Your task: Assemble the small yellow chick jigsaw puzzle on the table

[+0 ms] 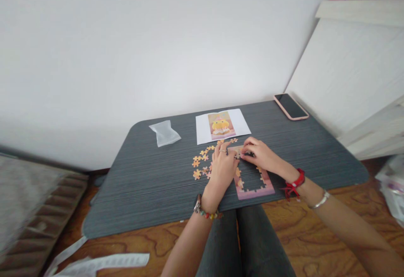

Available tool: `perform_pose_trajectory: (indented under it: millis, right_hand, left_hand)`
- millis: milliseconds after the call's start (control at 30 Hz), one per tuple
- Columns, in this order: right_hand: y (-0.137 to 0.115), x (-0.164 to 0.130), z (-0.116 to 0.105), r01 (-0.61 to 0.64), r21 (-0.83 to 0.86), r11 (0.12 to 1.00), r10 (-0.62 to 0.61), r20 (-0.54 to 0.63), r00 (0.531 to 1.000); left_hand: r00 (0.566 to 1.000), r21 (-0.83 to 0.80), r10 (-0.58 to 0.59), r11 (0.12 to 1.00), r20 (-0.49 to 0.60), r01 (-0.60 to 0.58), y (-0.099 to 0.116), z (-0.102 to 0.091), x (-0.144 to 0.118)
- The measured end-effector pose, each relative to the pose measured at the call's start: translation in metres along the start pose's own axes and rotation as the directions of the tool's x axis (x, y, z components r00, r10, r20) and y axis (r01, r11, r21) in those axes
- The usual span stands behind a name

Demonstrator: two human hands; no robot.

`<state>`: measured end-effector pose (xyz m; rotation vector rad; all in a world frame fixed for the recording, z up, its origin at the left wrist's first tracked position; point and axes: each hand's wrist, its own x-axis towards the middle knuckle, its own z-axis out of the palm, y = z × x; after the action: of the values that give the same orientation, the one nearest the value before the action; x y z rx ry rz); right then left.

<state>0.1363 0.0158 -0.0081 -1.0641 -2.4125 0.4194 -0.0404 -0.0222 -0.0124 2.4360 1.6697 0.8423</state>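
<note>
A partly assembled jigsaw puzzle (255,193) lies on the dark table, a pinkish border of joined pieces around an open middle. My left hand (223,165) rests over its upper left part, fingers bent down at the top edge; what they touch is mostly hidden. At the upper right of the border, my right hand (260,154) has thumb and fingertips closed together on a small puzzle piece (243,155). Loose yellow and pink puzzle pieces (197,174) are scattered left of my left hand. Behind the hands lies a white sheet with a picture (221,125) of a yellow figure.
A clear plastic bag (165,134) lies at the table's back left. At the back right is a phone (290,106) in a pink case. The dark table (145,184) meets a white wall (158,49), with a pale cabinet (350,70) to the right.
</note>
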Motion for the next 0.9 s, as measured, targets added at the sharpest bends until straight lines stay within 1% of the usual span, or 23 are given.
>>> perform_pose_trajectory:
  millis: [133,333,500,667,900]
  right_hand:
    - [0.001,0.0,0.002,-0.008,-0.002,1.0,0.008,0.013,1.0]
    - [0.002,0.001,0.004,-0.011,0.002,1.0,0.011,0.029,1.0]
    - [0.002,0.001,0.005,-0.015,-0.005,1.0,0.015,0.034,0.999]
    - [0.002,0.001,0.006,-0.009,0.002,1.0,0.009,0.027,1.0]
    - [0.004,-0.001,0.009,0.002,-0.006,1.0,-0.002,0.003,1.0]
  left_hand:
    - [1.0,-0.001,-0.007,1.0,-0.02,0.007,-0.001,-0.003,-0.003]
    - [0.999,0.029,0.017,0.999,-0.043,-0.015,0.002,-0.01,-0.008]
    - [0.999,0.039,0.023,0.999,-0.044,-0.022,0.003,-0.01,-0.008]
    - [0.999,0.059,0.037,0.998,-0.022,-0.035,0.003,-0.01,-0.009]
    - [0.999,0.124,-0.023,0.992,0.028,0.02,0.008,-0.014,-0.01]
